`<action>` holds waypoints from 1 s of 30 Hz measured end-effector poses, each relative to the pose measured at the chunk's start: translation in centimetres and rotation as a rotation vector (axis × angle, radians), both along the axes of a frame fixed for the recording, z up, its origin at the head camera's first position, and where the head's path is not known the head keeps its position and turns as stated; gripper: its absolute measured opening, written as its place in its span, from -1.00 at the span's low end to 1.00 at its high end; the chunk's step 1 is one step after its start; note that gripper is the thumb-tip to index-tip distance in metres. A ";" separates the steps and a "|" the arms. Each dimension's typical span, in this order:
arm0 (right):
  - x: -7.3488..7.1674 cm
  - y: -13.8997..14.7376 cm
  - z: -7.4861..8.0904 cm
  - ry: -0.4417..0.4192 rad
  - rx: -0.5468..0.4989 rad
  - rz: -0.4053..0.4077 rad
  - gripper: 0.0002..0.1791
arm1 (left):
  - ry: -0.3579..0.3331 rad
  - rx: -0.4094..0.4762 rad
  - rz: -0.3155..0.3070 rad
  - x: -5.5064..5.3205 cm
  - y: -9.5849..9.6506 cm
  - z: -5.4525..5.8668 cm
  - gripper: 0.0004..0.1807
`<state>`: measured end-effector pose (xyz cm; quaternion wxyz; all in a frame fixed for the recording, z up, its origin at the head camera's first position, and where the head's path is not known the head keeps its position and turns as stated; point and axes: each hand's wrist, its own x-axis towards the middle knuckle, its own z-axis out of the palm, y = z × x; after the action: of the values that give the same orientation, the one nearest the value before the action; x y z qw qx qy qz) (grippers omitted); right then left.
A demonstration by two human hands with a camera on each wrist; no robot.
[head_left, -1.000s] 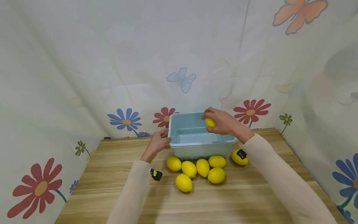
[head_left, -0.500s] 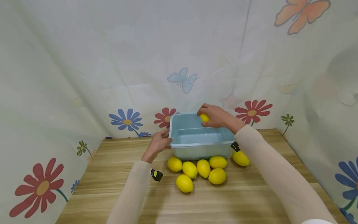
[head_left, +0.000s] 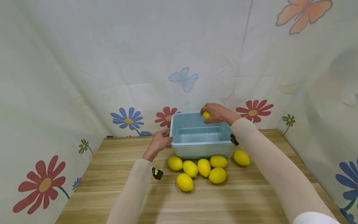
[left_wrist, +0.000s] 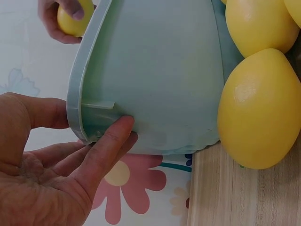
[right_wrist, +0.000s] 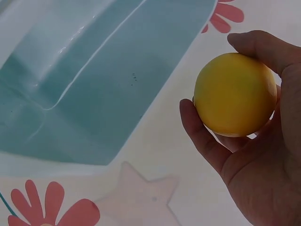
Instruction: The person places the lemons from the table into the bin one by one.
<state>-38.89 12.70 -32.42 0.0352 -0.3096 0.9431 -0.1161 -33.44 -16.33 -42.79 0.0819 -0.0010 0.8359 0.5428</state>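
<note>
A yellow lemon [right_wrist: 235,94] sits in my right hand [head_left: 219,113], with thumb and fingers curled round it. That hand holds it above the far right part of a light blue plastic basin [head_left: 202,151]. In the right wrist view, the lemon appears beside the basin's rim, apart from it. My left hand [head_left: 158,142] grips the basin's left corner, its thumb on the rim and its fingers against the outer wall in the left wrist view. Several lemons [head_left: 204,168] lie on the table along the basin's front. The visible part of the basin's floor is bare.
The wooden table [head_left: 126,146] meets a white curtain [head_left: 145,62] printed with flowers and butterflies behind the basin. One lemon [head_left: 241,158] lies apart near the basin's front right corner, beneath the right forearm.
My right hand has risen a little and moved slightly farther back with the lemon over the basin. The left hand keeps its grip, and the lemons on the table stay put.
</note>
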 end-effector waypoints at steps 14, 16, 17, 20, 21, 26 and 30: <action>-2.5 -0.6 -1.4 -0.154 0.031 -0.088 -0.54 | -0.005 -0.016 0.004 0.2 0.2 0.4 -0.34; -2.8 -0.5 -1.6 -0.174 0.034 -0.097 -0.53 | -0.006 -0.012 0.002 0.2 0.2 0.4 -0.33; -3.0 -0.5 -1.7 -0.181 0.037 -0.100 -0.54 | -0.005 -0.011 0.003 0.2 0.2 0.4 -0.34; -3.4 -0.2 -2.0 -0.196 0.047 -0.113 -0.54 | 0.002 -0.006 -0.001 0.2 0.2 0.4 -0.34; -3.5 -0.2 -2.1 -0.198 0.053 -0.115 -0.53 | 0.005 -0.003 -0.004 0.2 0.2 0.4 -0.34; -3.6 0.0 -2.5 -0.216 0.068 -0.124 -0.51 | 0.023 0.010 -0.017 0.2 0.2 0.2 -0.37; -3.5 0.1 -2.7 -0.248 0.053 -0.132 -0.49 | 0.031 0.014 -0.023 0.2 0.1 0.2 -0.37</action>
<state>-42.43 12.84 -35.15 0.1519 -0.2292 0.9526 -0.1303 -33.20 -16.19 -42.57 0.0750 0.0174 0.8333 0.5475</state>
